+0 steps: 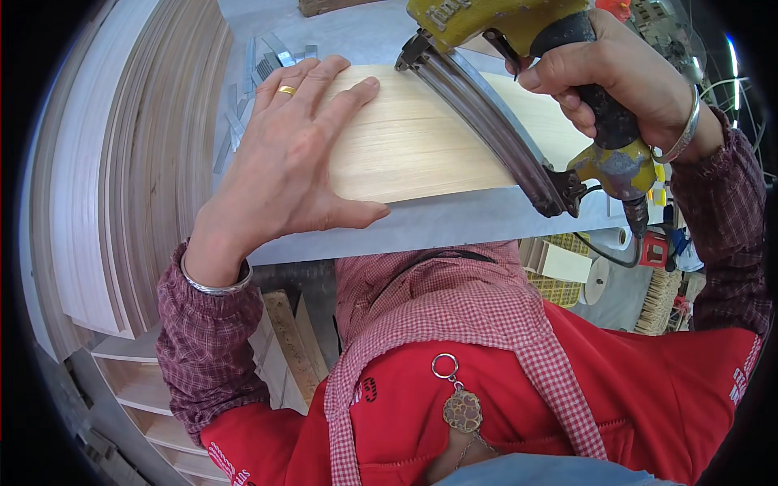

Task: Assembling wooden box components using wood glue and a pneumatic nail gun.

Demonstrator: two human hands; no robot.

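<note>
A pale wooden board (421,138) lies on the light-coloured table (462,223), directly under the fingertips of the left hand (296,150) and passing below the nail gun (506,24). The left fingers are spread rather than curled: the index fingertip rests on the board's top face, the other fingers reach toward its far left corner, and the thumb stretches out wide along the near edge, so that the hand straddles this end of the board without closing on it. A gold ring (286,90) sits on one of these fingers.

The right hand (628,89) is wrapped around the gun's dark handle, its thumb across the near side and other fingers curled round the far side. A fingertip shows close to the trigger; whether it presses cannot be told. The gun's long magazine slants from just beyond the left index fingertip down toward the near edge of the board; whether the nose touches the wood is unclear.

Beyond the left fingers lie strips of metal fasteners (275,57). To the left of that hand stands a tall stack of wooden panels (154,146). Below the right fingers, past the table edge, is a yellow basket (559,292).
</note>
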